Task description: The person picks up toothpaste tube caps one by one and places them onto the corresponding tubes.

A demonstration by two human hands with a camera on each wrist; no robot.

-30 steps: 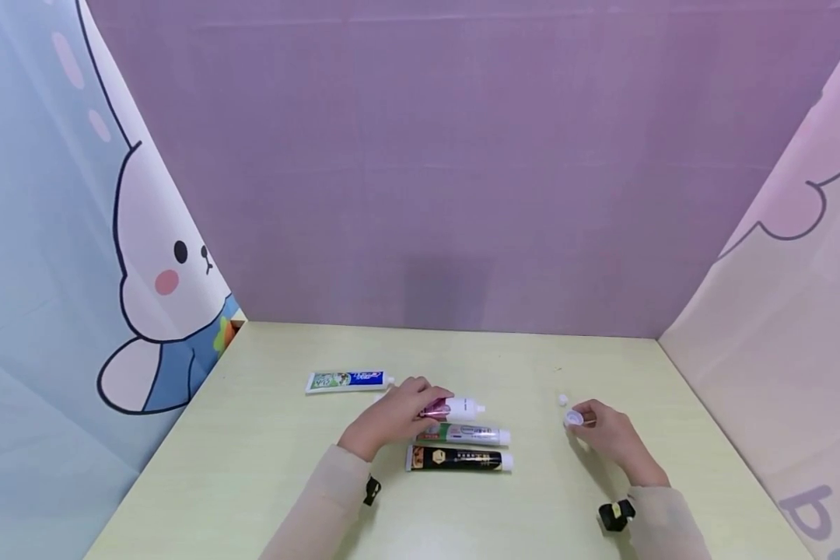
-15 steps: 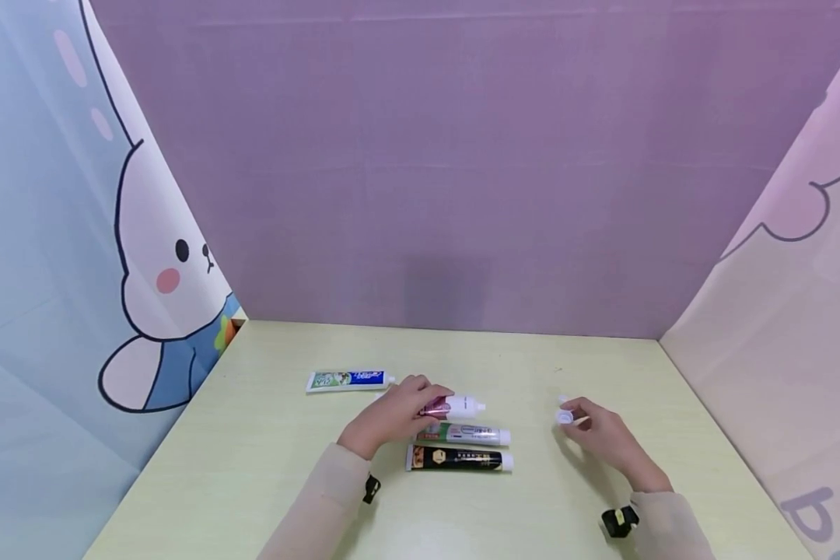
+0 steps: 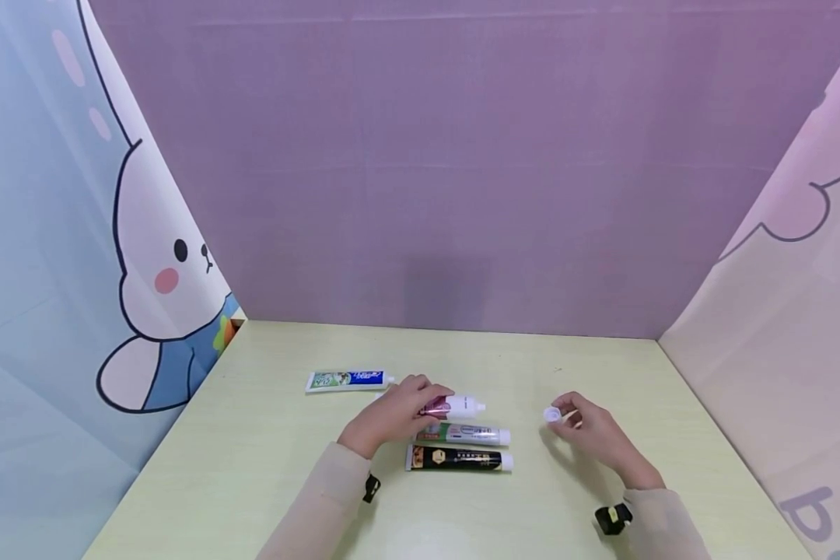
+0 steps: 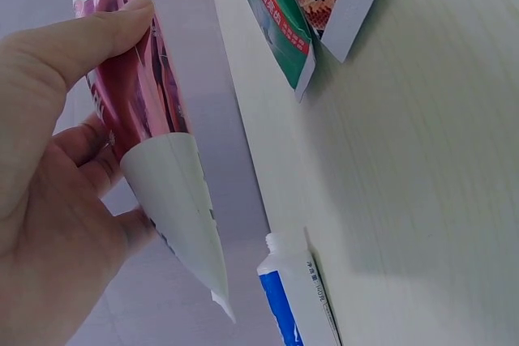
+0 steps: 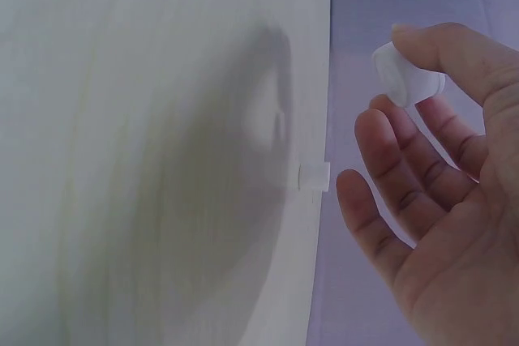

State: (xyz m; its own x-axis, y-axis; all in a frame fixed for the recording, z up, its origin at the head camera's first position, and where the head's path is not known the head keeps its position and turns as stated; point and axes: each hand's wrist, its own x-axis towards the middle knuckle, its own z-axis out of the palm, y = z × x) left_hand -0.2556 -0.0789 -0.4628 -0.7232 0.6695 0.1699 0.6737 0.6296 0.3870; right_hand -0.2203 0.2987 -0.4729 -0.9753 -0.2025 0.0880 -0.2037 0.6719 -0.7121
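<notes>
My left hand grips a white and pink toothpaste tube round its middle, its bare nozzle toward the right. In the left wrist view, the thumb lies across the pink band, and the flat tail points down. To the right, my right hand pinches a round white cap, its hollow side showing in the head view. In the right wrist view, the thumb lies on top of the cap and the other fingers are loosely bent. A second small white cap stands on the table beyond these fingers.
Below the held tube lie a silver and green toothpaste tube and a black one, both capped. A blue and green tube with a bare nozzle lies at the back left. A purple backdrop rises behind the table.
My right hand has moved left with the white cap, closer to the nozzle of the pink and white tube. The left hand has stayed in place.
</notes>
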